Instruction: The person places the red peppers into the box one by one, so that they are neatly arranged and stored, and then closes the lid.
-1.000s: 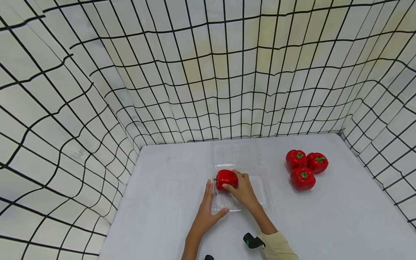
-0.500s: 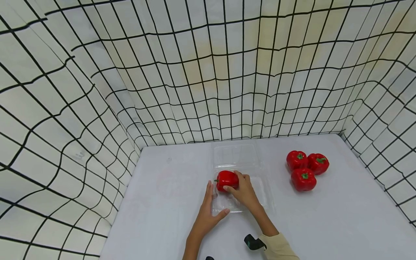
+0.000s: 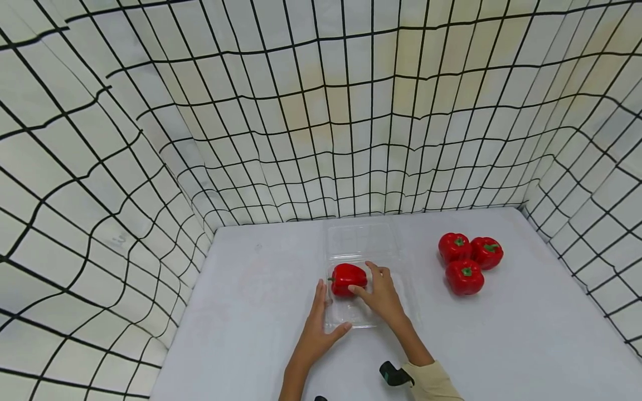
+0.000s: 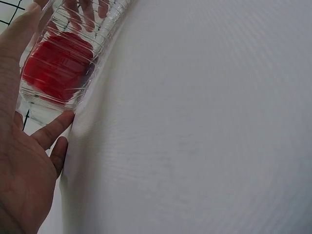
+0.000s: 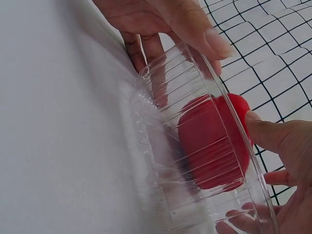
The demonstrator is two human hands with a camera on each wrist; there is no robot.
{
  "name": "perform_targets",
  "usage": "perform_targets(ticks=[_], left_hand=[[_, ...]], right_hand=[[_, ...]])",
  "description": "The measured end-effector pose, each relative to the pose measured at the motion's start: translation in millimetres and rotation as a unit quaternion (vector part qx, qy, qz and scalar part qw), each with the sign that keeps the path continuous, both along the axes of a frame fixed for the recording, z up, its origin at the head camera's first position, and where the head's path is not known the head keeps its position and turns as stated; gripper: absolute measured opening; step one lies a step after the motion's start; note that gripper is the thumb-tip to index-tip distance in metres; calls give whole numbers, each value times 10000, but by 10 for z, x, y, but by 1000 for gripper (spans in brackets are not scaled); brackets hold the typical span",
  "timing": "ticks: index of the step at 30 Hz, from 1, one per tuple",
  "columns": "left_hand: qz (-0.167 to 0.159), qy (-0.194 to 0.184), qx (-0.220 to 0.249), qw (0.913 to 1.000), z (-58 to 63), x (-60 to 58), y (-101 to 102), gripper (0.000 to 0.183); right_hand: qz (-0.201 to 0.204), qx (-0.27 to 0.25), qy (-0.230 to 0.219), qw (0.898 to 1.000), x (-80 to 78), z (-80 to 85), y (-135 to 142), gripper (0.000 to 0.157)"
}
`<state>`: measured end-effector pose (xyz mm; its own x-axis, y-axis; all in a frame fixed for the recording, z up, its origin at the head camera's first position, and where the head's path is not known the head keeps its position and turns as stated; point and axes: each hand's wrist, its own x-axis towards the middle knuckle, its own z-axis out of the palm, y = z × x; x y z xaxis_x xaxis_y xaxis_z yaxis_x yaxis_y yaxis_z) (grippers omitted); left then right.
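Observation:
A red bell pepper [image 3: 346,280] lies on its side in the left part of a clear plastic clamshell container [image 3: 363,320], its green stem pointing left. My right hand [image 3: 385,298] is around the pepper's right side, fingers spread and loosened. Its thumb tip is right at the pepper's edge in the right wrist view, while the index finger stands a little off it. Along the container's left wall rest the straight fingers of my left hand [image 3: 315,337], with the thumb stretched toward the front rim. Through the clear wall, the pepper [image 4: 58,68] also shows in the left wrist view.
The container's lid [image 3: 362,239] is folded back flat behind it. Three more red bell peppers [image 3: 465,277] sit grouped at the right on the white table [image 3: 251,312]. Black netting [image 3: 361,128] over pale sheeting rises behind and at both sides.
My right hand has loosened from the pepper and shifted slightly right, its index finger coming away. The pepper stays in the container, and my left hand keeps its place.

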<state>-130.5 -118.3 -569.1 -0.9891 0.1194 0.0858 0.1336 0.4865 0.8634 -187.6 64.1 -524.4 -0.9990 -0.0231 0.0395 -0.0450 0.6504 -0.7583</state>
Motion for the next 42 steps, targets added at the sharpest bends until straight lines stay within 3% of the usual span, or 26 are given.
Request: perform_targets(ticks=[14, 22, 26, 31, 37, 42], left_hand=[[-19, 61, 84, 9999, 30, -24, -32, 101], [4, -46, 37, 10000, 34, -30, -29, 102], [27, -73, 20, 10000, 31, -45, -30, 102], [-34, -204, 10, 9998, 10, -43, -24, 102], [-3, -271, -51, 9996, -5, -12, -9, 103], [28, -264, -74, 9996, 4, 2, -4, 102]], right_hand=[[-326, 226, 159, 9991, -33, 107, 120, 76], [-880, 296, 609, 9938, -43, 247, 326, 68], [-1419, 517, 1174, 9815, -40, 295, 471, 67], [-2251, 830, 1622, 9571, -7, 269, 717, 71], [-3003, 1019, 1710, 9329, 9, 157, 1020, 77], [-3420, 862, 1655, 9210, 25, 52, 1219, 82]])
